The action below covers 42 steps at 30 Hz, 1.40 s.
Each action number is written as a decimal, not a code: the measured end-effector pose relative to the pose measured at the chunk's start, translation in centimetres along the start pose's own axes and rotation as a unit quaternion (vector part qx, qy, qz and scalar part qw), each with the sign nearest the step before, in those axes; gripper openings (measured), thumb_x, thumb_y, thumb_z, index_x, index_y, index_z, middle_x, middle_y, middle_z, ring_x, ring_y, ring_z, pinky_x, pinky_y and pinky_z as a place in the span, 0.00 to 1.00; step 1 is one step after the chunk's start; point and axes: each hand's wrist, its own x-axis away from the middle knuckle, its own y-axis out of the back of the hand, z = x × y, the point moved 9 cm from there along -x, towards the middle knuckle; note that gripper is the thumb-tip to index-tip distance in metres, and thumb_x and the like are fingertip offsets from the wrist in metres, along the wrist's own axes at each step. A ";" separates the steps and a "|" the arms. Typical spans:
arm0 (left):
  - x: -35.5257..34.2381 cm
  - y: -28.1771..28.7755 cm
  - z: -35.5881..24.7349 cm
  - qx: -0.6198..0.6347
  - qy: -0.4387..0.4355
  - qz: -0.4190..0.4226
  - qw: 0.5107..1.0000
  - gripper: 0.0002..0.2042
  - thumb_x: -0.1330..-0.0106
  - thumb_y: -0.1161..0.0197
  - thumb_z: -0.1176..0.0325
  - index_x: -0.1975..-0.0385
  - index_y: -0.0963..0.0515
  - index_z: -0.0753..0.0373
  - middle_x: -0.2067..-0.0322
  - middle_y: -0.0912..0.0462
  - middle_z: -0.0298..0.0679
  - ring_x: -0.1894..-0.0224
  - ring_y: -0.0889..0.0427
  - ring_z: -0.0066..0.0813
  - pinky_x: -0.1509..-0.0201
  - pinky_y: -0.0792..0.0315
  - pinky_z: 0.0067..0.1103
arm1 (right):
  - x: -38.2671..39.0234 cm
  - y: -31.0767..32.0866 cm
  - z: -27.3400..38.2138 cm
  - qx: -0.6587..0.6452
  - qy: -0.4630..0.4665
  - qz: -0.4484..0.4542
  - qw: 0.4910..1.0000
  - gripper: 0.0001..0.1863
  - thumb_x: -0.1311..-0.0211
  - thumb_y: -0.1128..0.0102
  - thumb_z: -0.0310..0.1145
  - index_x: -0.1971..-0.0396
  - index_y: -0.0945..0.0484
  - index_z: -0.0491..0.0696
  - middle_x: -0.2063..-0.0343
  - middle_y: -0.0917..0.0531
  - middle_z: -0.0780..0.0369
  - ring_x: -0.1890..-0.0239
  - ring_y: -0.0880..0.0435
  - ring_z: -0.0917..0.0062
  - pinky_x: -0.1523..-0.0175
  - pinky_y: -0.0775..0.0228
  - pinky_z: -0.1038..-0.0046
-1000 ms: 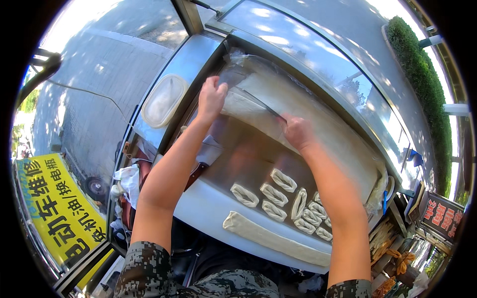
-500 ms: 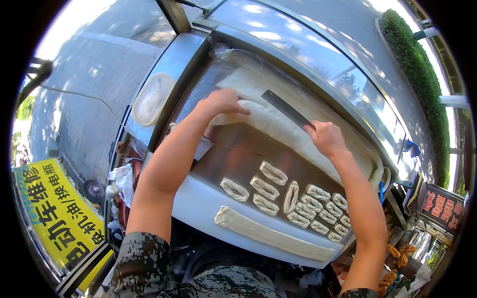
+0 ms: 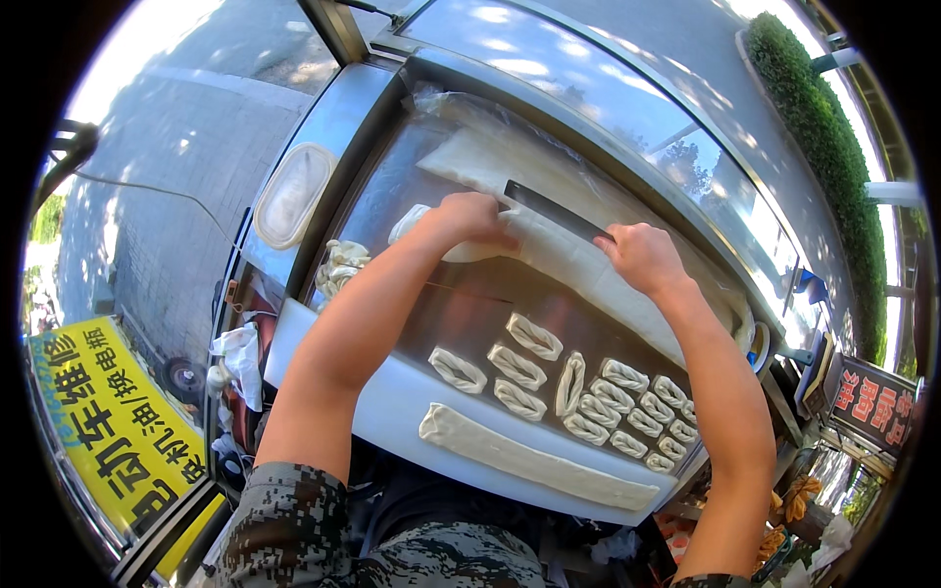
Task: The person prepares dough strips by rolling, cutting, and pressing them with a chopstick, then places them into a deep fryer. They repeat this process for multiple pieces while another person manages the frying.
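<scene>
My right hand (image 3: 639, 255) grips a long flat blade (image 3: 549, 208), angled up-left across a long slab of pale dough (image 3: 588, 274). My left hand (image 3: 480, 220) is on the dough's near edge just below the blade's tip, its fingers blurred and partly hidden. Rows of short twisted dough pieces (image 3: 534, 335) lie on the metal work surface (image 3: 480, 304) below both hands. A long flattened dough strip (image 3: 529, 456) lies on a white board (image 3: 382, 412) nearest me. More dough pieces (image 3: 338, 260) are piled at the left, partly behind my forearm.
An oval white container (image 3: 292, 196) sits on the steel ledge at left. A metal rim (image 3: 407, 78) and glass panel (image 3: 549, 54) border the far side. Plastic bags (image 3: 237, 358) hang at lower left; clutter and fried twists (image 3: 799, 500) lie at lower right. Pavement and a hedge are outside.
My left hand came down from the upper left onto the dough and moved right toward the blade. My right hand moved right, keeping hold of the blade; its tip now lies lower on the slab.
</scene>
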 end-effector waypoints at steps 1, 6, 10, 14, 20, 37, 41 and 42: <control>0.0 0.0 0.1 -0.002 -0.002 -0.002 1.000 0.35 0.54 0.33 0.36 0.58 0.16 0.63 0.58 0.15 0.50 0.55 0.17 0.45 0.51 0.24 0.32 | -0.1 0.0 0.3 0.009 0.002 0.009 1.000 0.20 0.33 0.44 0.47 0.71 0.18 0.44 0.75 0.16 0.51 0.68 0.16 0.55 0.61 0.25 0.58; 0.1 0.0 0.3 -0.005 -0.002 -0.002 1.000 0.37 0.55 0.34 0.34 0.58 0.16 0.66 0.58 0.15 0.51 0.55 0.17 0.45 0.50 0.24 0.31 | -0.3 -0.6 0.6 0.052 0.013 0.036 0.998 0.19 0.33 0.45 0.47 0.71 0.18 0.45 0.74 0.16 0.52 0.69 0.16 0.57 0.62 0.24 0.59; 1.0 0.9 -0.2 -0.050 0.021 -0.011 0.998 0.35 0.54 0.33 0.37 0.57 0.17 0.66 0.59 0.15 0.50 0.55 0.17 0.45 0.49 0.25 0.32 | -0.4 -1.1 1.1 0.071 0.008 0.071 0.995 0.18 0.33 0.45 0.44 0.70 0.16 0.45 0.73 0.15 0.52 0.68 0.15 0.57 0.61 0.23 0.60; 2.8 6.1 -2.2 -0.065 -0.046 -0.329 0.941 0.24 0.50 0.29 0.49 0.62 0.19 0.63 0.65 0.16 0.47 0.57 0.18 0.47 0.50 0.25 0.34 | -0.7 -0.9 1.8 0.079 -0.025 0.119 0.989 0.16 0.33 0.45 0.41 0.69 0.15 0.44 0.71 0.15 0.52 0.65 0.14 0.57 0.59 0.22 0.60; -0.7 1.8 -10.4 -0.042 -0.256 -0.183 0.948 0.06 0.41 0.36 0.64 0.69 0.20 0.58 0.67 0.17 0.41 0.59 0.18 0.44 0.58 0.24 0.36 | -0.4 -3.3 0.1 0.058 0.005 0.084 0.995 0.16 0.34 0.44 0.42 0.70 0.17 0.44 0.74 0.16 0.50 0.69 0.15 0.55 0.62 0.23 0.58; -1.5 -1.1 1.5 0.187 0.025 -0.078 0.979 0.25 0.40 0.34 0.44 0.68 0.18 0.67 0.79 0.18 0.43 0.74 0.20 0.32 0.69 0.29 0.30 | 8.9 -2.7 -5.2 -0.167 0.019 -0.318 0.933 0.12 0.37 0.38 0.43 0.73 0.19 0.50 0.81 0.18 0.56 0.77 0.18 0.60 0.74 0.28 0.63; -1.4 -0.2 -2.3 0.082 -0.014 -0.077 0.994 0.34 0.48 0.34 0.34 0.72 0.18 0.68 0.79 0.18 0.43 0.73 0.20 0.34 0.67 0.29 0.31 | 11.5 -2.4 -9.5 -0.123 -0.020 -0.243 0.962 0.14 0.36 0.38 0.43 0.75 0.20 0.49 0.82 0.19 0.54 0.77 0.19 0.56 0.74 0.29 0.60; -1.8 -0.7 -2.6 0.119 -0.040 -0.115 0.986 0.33 0.47 0.34 0.34 0.72 0.17 0.68 0.78 0.18 0.43 0.73 0.20 0.35 0.66 0.28 0.31 | 12.0 -2.5 -10.2 -0.112 -0.024 -0.227 0.967 0.15 0.36 0.38 0.44 0.75 0.20 0.48 0.82 0.19 0.53 0.77 0.19 0.56 0.73 0.29 0.59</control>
